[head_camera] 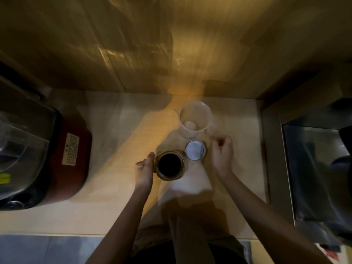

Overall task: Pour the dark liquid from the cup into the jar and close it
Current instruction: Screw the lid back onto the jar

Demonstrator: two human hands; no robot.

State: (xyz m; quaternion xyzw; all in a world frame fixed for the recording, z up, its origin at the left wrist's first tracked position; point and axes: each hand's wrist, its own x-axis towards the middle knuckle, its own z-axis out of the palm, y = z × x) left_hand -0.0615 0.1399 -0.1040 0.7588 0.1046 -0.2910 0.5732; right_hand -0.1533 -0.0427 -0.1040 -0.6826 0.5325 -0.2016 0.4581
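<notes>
An open glass jar [169, 164] holding dark liquid stands on the pale counter [106, 141]. My left hand [144, 168] rests against the jar's left side, fingers curled around it. Just right of the jar lies its round lid [195, 150], white inner face up. My right hand [222, 153] hovers beside the lid's right edge, fingers loosely curled, holding nothing. Behind the lid stands a translucent white cup [195, 119], upright, with no dark liquid visible inside.
A dark red rice cooker [47, 159] with a clear lid fills the counter's left side. A metal sink [314, 168] lies to the right behind a raised edge. A wooden wall [152, 44] backs the counter.
</notes>
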